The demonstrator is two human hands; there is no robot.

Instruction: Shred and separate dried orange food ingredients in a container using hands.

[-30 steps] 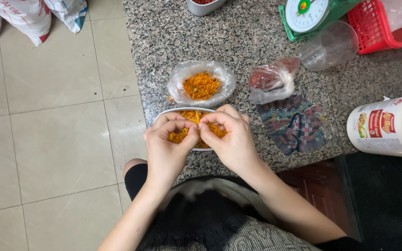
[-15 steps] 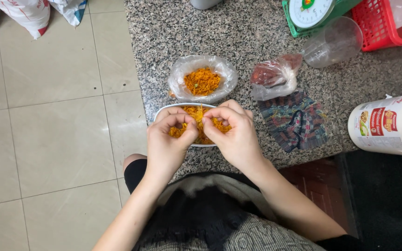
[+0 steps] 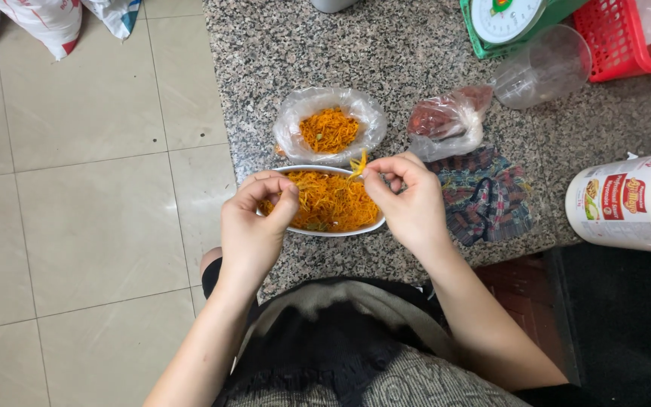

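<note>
Centre frame, on the granite bench (image 3: pixel 416 68): right hand (image 3: pixel 408 200) pinches an orange strand (image 3: pixel 357 164) above the white bowl (image 3: pixel 325 228) of orange shreds, left hand (image 3: pixel 254 226) fingers closed at its left rim, bag of shreds (image 3: pixel 331 124) just behind.

Soft, even daylight, faint shadows, sharp focus, slight wide-angle edge distortion.

a kitchen: granite counter (image 3: pixel 416 68), food scale (image 3: pixel 502 19), tiled floor (image 3: pixel 77 188).
</note>
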